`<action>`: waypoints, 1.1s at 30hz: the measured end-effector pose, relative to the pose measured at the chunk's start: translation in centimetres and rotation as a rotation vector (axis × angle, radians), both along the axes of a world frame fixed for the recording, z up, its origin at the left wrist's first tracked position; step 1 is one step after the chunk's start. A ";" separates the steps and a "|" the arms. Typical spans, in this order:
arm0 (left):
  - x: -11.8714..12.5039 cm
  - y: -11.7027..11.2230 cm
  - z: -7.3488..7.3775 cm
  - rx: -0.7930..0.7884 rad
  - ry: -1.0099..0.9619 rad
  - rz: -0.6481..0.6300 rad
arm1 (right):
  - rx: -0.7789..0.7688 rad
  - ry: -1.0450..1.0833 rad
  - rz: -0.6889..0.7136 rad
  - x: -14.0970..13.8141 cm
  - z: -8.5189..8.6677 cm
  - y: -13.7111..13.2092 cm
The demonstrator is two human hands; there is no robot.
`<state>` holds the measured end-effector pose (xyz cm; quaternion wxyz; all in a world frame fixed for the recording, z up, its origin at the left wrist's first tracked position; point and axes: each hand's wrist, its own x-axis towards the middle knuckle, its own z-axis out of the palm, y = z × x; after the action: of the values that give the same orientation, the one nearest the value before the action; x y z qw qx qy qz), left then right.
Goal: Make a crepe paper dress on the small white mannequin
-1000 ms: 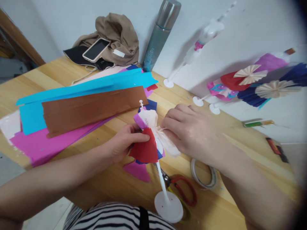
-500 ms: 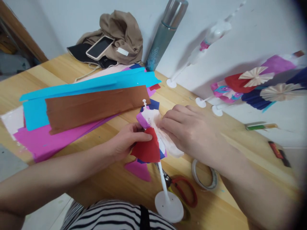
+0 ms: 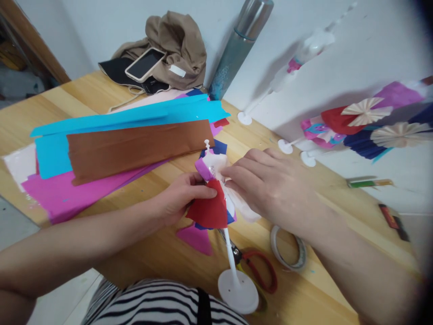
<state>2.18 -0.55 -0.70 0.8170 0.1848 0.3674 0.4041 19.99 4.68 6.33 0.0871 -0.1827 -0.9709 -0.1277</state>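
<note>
Two hands meet at a miniature dress form (image 3: pixel 229 247) near centre: the left hand (image 3: pixel 182 196) pinches its red skirt panel (image 3: pixel 209 210), the right hand (image 3: pixel 270 185) is closed on pale paper (image 3: pixel 244 205) at its waist. The purple strip (image 3: pixel 202 169) and blue underlayer (image 3: pixel 230 219) look placed, the pale paper seems not yet settled; scissors (image 3: pixel 237 256) lie behind the form, a tape roll (image 3: pixel 301 255) farther right.

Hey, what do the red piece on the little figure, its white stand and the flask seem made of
Red piece: matt paper or perhaps thin felt, judging by its flat colour and cleanly cut edges.
White stand: probably smooth moulded plastic, with uniform white on both rod and round base.
Flask: likely metal; the cap gleams like bare steel, while the grey-green body looks painted.
</note>
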 end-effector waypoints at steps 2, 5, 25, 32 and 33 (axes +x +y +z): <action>0.0 0.0 0.0 -0.007 -0.008 0.001 | -0.008 -0.009 -0.007 0.0 0.0 0.1; 0.0 -0.1 0.1 -0.018 -0.012 -0.001 | -0.072 -0.019 0.004 0.0 0.1 0.2; 0.0 -0.1 -0.1 0.019 -0.041 0.001 | -0.282 -0.003 -0.003 -0.1 0.1 0.0; -0.1 0.0 -0.3 0.016 -0.010 -0.004 | -0.354 0.034 0.014 -0.2 0.1 -0.2; -0.1 0.0 -0.3 0.015 -0.008 -0.003 | -0.364 0.036 0.019 -0.2 0.1 -0.2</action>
<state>2.11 -0.59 -0.98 0.8175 0.1901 0.3608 0.4066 19.82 4.50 6.46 0.0711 -0.1886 -0.9780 0.0541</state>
